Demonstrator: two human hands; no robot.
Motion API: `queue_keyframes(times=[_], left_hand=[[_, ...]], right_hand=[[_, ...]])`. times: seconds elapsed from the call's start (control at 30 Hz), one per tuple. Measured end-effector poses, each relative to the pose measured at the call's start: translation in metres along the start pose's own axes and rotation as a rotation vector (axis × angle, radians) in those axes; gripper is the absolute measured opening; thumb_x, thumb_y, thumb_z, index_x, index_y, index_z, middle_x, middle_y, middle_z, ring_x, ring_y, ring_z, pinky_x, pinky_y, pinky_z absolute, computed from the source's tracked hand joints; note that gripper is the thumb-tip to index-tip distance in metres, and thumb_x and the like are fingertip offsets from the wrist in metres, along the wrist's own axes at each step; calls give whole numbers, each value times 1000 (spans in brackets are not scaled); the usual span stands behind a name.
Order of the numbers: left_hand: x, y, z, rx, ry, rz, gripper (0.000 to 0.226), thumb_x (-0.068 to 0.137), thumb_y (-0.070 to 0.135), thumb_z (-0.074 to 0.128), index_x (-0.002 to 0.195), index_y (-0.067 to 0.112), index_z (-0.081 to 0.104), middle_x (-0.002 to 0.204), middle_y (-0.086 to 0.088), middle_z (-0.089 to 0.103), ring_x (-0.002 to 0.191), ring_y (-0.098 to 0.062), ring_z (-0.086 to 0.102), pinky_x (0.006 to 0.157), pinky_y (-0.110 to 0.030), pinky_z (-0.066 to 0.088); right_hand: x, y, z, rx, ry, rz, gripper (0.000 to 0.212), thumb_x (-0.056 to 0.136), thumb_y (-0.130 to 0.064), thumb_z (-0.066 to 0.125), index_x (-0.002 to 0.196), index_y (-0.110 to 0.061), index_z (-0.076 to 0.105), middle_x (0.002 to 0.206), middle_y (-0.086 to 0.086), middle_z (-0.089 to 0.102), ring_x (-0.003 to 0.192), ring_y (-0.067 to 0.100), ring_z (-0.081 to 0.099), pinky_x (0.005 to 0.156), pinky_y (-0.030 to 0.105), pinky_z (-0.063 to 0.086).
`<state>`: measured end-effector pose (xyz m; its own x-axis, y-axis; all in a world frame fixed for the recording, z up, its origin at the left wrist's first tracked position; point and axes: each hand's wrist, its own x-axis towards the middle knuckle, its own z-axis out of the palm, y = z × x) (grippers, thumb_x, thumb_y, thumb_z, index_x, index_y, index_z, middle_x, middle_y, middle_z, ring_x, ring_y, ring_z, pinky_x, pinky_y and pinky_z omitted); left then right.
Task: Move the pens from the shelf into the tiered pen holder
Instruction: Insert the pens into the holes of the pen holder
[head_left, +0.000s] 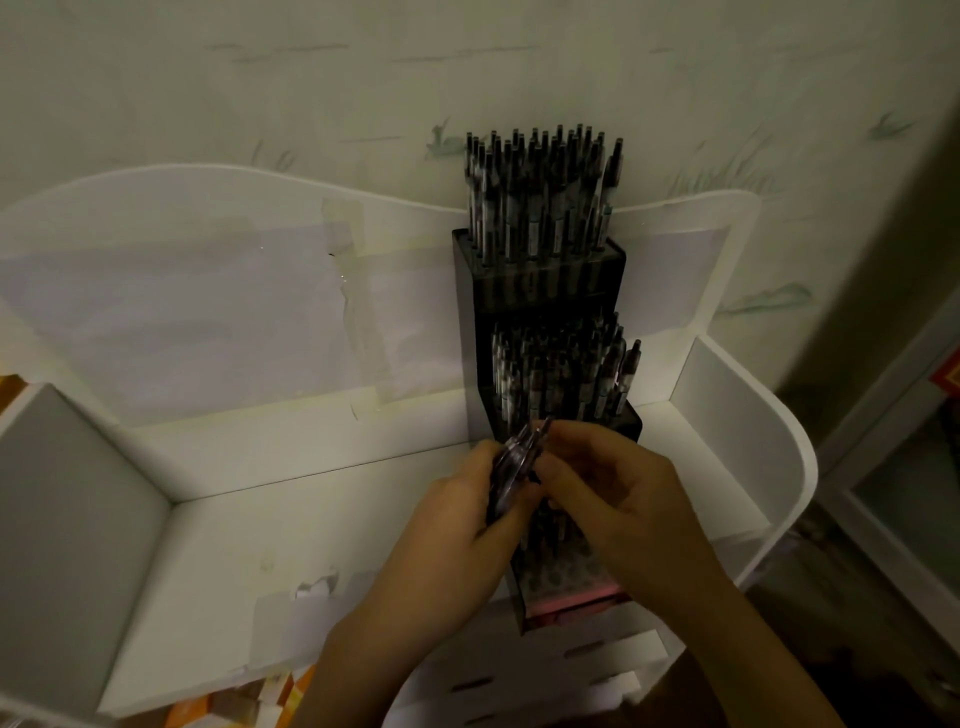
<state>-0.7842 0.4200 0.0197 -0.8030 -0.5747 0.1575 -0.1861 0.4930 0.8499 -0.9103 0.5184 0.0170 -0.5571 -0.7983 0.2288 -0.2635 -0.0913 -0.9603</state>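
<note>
Dim shot, head view. White shelf (322, 525) against a patterned wall (519, 62), with taped paper sheets (182, 322) on its back panel. Black tiered pen holder (540, 275) stands on the shelf toward the right side, back against the panel. Top tier packed with upright pens (540, 187), middle tier also full of pens (566, 374). Lowest tier mostly hidden behind the hands; a few pens stand in it, and open holes with a pink base (571, 597) show at its front.

Left hand (457, 525) grip: clenched around a bunch of pens (511, 467), tips pointing up toward the holder, held just in front of the middle tier. Right hand (613, 488) grip: fingers curled, fingertips (550, 475) pinching at the top of the same bunch; which single pen it has, cannot tell. Both hands touch at the bunch, above the lowest tier.
</note>
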Motion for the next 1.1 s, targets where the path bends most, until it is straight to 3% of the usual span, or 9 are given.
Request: queue_keyframes(times=[0.1,0.27,0.4,0.6,0.7,0.87,1.03,1.1], left_hand=[[0,2,1,-16,-18,-7,5,96,36,54,94,32,50,64,14,58,50,-7,52,52,-39,49],[-1,3,2,-29,-42,16,2,96,34,54,98,34,52,65,12,59,50,-6,53,51,-39,50],[0,6,2,-12,-55,26,11,95,39,54,103,32,56,64,13,61,50,-5,56,53,-37,52],[-1,4,-3,0,-82,-26,29,88,55,50,100,29,56,60,11,55,49,-7,52,57,-49,51],[-1,1,-4,-11,-89,-38,30,85,57,49,98,31,56,62,13,57,50,-5,52,54,-38,50],[0,-9,-5,75,-70,-43,14,94,44,54,90,30,55,61,21,57,50,-2,51,50,-26,42],[0,-14,-10,100,-5,-51,16,94,44,53,83,33,52,60,19,55,49,-5,49,50,-21,37],[0,-13,-12,114,13,-40,18,95,41,53,79,36,48,61,23,55,51,-3,50,49,-15,33]], right_hand=[[3,-5,2,90,-69,40,22,89,-21,59,109,-26,67,99,-10,74,95,6,69,79,18,54],[4,-3,-3,134,-74,118,19,88,-19,60,105,-17,70,95,-5,75,90,10,70,74,18,54],[4,-3,-11,180,7,169,28,79,-32,62,98,-13,72,89,3,75,86,19,71,76,25,57],[7,-10,-33,256,197,113,23,79,-25,65,87,-6,72,79,11,74,74,24,71,73,27,59],[2,-12,-44,222,255,63,24,79,-23,66,85,-1,71,77,14,74,72,27,72,70,30,60],[-9,-11,-54,151,389,-8,21,79,-18,66,84,3,67,70,15,70,68,24,72,66,25,59],[-17,11,-52,-218,417,-90,15,77,-35,68,78,-20,64,69,-4,70,69,3,69,69,10,53],[-17,28,-47,-384,395,-150,12,80,-33,69,78,-23,63,66,-12,67,71,-2,67,69,4,49]])
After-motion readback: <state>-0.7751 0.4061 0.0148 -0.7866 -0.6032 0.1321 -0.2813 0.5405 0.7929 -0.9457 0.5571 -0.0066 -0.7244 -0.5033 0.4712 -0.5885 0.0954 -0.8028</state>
